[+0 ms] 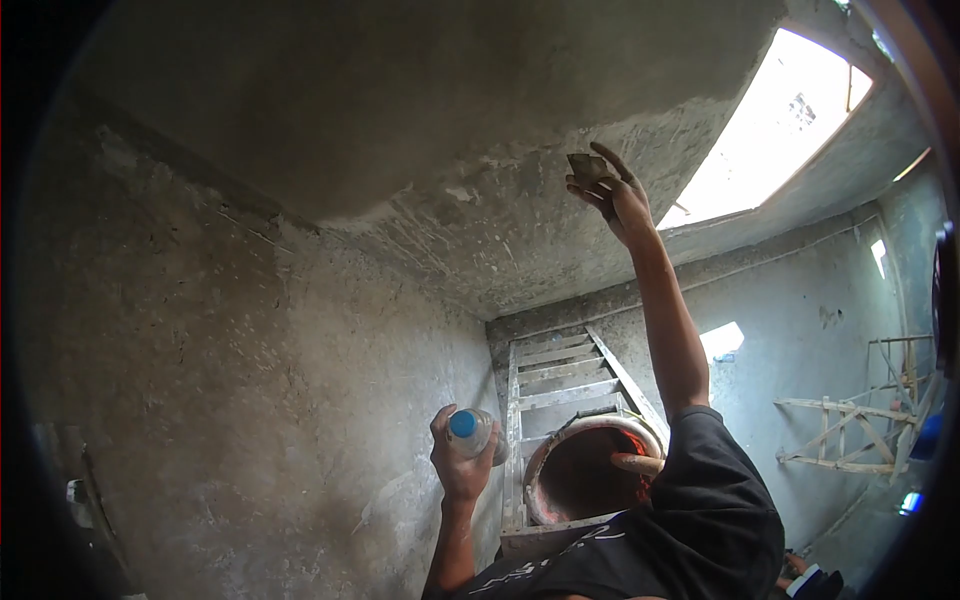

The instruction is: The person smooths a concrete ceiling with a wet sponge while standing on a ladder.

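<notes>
My left hand (462, 462) is wrapped round a clear bottle (482, 436) with a blue cap, low in the view beside the grey wall. My right hand (618, 195) is raised high toward the rough grey ceiling surface (520, 220). Between its fingers it grips a small, dark, flat piece (588, 168), with one finger stretched out. Whether the piece touches the surface cannot be made out. The ceiling looks darker and smoother to the left of that hand, and paler and streaked below it.
A ladder (568, 372) leans below. At its foot is a round bucket (590, 470) with a stained rim and a handle-like object (638, 463) across it. A bright opening (770, 130) is at upper right, and a wooden frame (850, 435) stands at right.
</notes>
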Available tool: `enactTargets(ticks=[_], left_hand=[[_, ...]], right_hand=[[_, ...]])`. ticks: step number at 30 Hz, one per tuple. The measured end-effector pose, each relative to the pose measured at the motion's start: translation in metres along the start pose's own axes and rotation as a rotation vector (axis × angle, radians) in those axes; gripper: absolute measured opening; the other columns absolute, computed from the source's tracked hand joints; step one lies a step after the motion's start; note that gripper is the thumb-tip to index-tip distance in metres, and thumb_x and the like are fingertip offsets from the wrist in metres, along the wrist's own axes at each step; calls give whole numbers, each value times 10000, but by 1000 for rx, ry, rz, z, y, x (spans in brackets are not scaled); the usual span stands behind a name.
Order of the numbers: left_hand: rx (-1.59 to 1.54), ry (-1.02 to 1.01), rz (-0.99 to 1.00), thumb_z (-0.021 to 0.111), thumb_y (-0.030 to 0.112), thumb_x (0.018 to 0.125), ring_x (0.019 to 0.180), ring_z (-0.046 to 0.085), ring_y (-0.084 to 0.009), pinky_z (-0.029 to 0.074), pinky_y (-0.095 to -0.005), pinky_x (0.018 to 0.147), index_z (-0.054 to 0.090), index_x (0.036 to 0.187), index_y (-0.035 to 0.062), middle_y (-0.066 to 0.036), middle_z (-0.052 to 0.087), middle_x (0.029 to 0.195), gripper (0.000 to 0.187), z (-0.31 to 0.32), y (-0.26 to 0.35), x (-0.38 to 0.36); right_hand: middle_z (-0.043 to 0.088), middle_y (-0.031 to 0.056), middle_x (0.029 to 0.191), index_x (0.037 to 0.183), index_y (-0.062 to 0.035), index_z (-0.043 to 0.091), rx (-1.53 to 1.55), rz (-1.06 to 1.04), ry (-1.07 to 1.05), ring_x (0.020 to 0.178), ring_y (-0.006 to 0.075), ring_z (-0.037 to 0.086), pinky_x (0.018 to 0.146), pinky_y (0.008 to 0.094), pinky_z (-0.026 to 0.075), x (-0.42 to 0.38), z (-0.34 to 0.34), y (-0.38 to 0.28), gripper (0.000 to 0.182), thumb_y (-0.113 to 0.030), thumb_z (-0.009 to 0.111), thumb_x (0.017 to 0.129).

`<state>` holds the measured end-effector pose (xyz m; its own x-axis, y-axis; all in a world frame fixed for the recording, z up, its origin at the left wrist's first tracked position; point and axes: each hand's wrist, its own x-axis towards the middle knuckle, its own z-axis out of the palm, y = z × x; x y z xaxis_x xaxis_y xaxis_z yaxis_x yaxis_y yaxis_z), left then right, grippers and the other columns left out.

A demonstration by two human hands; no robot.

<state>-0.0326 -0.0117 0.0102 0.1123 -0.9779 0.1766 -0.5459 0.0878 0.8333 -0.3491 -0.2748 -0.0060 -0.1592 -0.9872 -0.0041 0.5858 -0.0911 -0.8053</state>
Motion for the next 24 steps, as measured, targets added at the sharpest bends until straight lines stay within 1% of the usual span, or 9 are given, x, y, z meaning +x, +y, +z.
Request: enactTargets(ticks=[2, 6, 8, 10, 12, 15, 17, 21, 24], left_hand=[[6, -4, 8, 816, 137, 722, 808, 619, -184, 509, -315, 754, 457, 1190, 47, -91, 616, 915, 596, -1, -1, 0], [18, 6, 36, 808, 133, 730, 806, 618, -181, 509, -313, 751, 456, 1191, 45, -90, 615, 914, 587, 1, -3, -1], [10, 1, 27, 807, 134, 732, 807, 618, -181, 509, -315, 753, 455, 1191, 43, -91, 615, 914, 586, 0, 0, 0], [0, 0, 21, 806, 136, 733, 807, 618, -181, 509, -316, 754, 454, 1191, 42, -91, 615, 914, 585, 0, 0, -3], [-74, -50, -78, 801, 172, 740, 899, 589, -213, 479, -338, 831, 452, 1200, 25, -120, 578, 1044, 595, -1, -3, -6], [-55, -43, -59, 800, 173, 742, 901, 589, -212, 480, -340, 830, 452, 1200, 27, -121, 579, 1042, 593, -1, -2, -7], [-51, -43, -69, 800, 173, 742, 901, 589, -214, 480, -341, 830, 452, 1199, 28, -121, 579, 1040, 593, -2, -1, -8], [-108, -59, -113, 801, 173, 741, 909, 590, -218, 480, -345, 836, 450, 1202, 27, -125, 574, 1050, 597, -3, 3, -8], [-36, -46, -64, 801, 173, 741, 917, 588, -221, 478, -346, 842, 446, 1206, 24, -127, 568, 1063, 604, -4, 2, -7]], right_hand=[[542, 231, 1190, 1339, 21, 408, 208, 124, -39, 1028, 319, 615, 909, 390, 547, -8, -1, -4, 446, -10, 509, 905], [550, 210, 1196, 1330, 35, 417, 217, 257, 13, 1030, 297, 616, 906, 370, 545, -18, -8, -1, 448, -112, 552, 929], [558, 199, 1195, 1314, 46, 434, 57, 242, 35, 1034, 275, 615, 901, 352, 544, -20, -13, 10, 488, -170, 611, 913], [562, 194, 1188, 1300, 49, 450, -28, 195, 39, 1025, 270, 619, 897, 344, 544, -28, -9, 16, 496, -169, 637, 896], [566, 188, 1182, 1286, 53, 465, -112, 145, 38, 1016, 265, 624, 894, 336, 544, -35, -3, 18, 504, -167, 663, 878], [584, 170, 1166, 1290, 54, 464, -179, 145, 18, 995, 244, 636, 890, 318, 540, -41, -3, 18, 544, -104, 710, 831], [600, 151, 1157, 1302, 42, 456, -194, 238, 18, 979, 229, 646, 886, 313, 537, -41, -8, 20, 574, -78, 726, 810], [623, 133, 1124, 1294, 28, 466, -241, 202, -35, 979, 215, 647, 878, 305, 533, -47, -12, 27, 584, -94, 745, 796], [647, 136, 1091, 1273, 59, 481, -263, 140, -3, 954, 199, 652, 870, 300, 525, -56, -9, 27, 557, -118, 730, 807]])
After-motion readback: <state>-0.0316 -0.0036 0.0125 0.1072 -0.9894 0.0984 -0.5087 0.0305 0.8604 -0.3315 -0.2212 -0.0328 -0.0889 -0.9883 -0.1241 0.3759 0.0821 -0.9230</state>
